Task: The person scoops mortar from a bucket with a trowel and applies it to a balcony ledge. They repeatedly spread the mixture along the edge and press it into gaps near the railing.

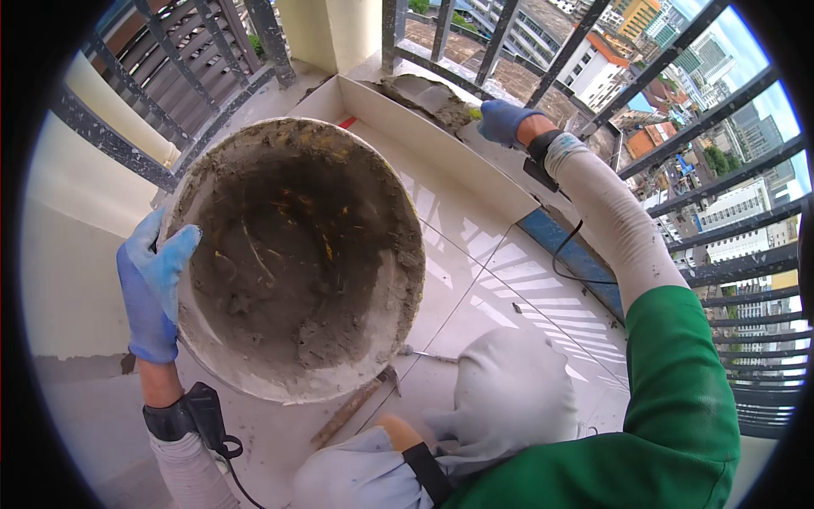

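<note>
My left hand [158, 288], in a blue work glove, grips the rim of a large round bucket [398, 246]. The bucket leans with its mouth toward me, and wet grey mortar [280, 254] coats its bottom and inner wall. Farther off to the right, my gloved right hand [507, 123] is closed above the ledge behind the low tile upstand. A small yellow-green bit shows at its fingers; what it belongs to is hidden. Beside that hand, rough grey mortar [428, 95] lies along the ledge.
Black metal railings [678, 136] run along the right, above a drop to the city. White tiles [458, 254] cover the floor. A hammer [360, 407] lies beside the bucket, near my knees. A blue strip [568, 254] edges the floor at right. Cables hang from both wrists.
</note>
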The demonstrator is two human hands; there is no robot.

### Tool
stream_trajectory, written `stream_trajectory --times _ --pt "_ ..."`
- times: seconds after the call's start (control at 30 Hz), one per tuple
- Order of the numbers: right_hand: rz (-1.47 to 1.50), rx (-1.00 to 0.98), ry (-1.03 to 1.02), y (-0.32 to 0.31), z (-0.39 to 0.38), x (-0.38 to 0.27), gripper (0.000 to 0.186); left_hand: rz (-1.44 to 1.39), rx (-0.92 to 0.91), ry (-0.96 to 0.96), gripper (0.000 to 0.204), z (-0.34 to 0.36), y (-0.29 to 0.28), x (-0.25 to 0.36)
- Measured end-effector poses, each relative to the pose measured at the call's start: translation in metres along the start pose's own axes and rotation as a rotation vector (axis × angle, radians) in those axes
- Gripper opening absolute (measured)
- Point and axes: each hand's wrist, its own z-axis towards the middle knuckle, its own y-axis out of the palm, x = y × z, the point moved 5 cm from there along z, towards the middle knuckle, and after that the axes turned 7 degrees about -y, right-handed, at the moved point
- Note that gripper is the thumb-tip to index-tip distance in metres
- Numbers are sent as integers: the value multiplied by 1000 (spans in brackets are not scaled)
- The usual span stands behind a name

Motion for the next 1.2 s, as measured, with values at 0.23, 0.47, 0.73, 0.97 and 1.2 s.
stream_trajectory --times 0.23,0.47,0.73,0.97,1.2 --pt "139 95 1 26 -56 21 39 66 23 71 36 -7 -7 -4" --pt "105 297 -88 47 -127 52 35 88 26 75 35 -6 -2 -1" --pt "167 386 -51 38 -119 32 35 99 35 42 37 -3 -6 -11" --pt "112 389 91 57 -45 49 31 43 31 -28 39 -3 0 -6" --pt "267 233 186 71 -103 62 42 21 -13 32 38 -2 1 0"
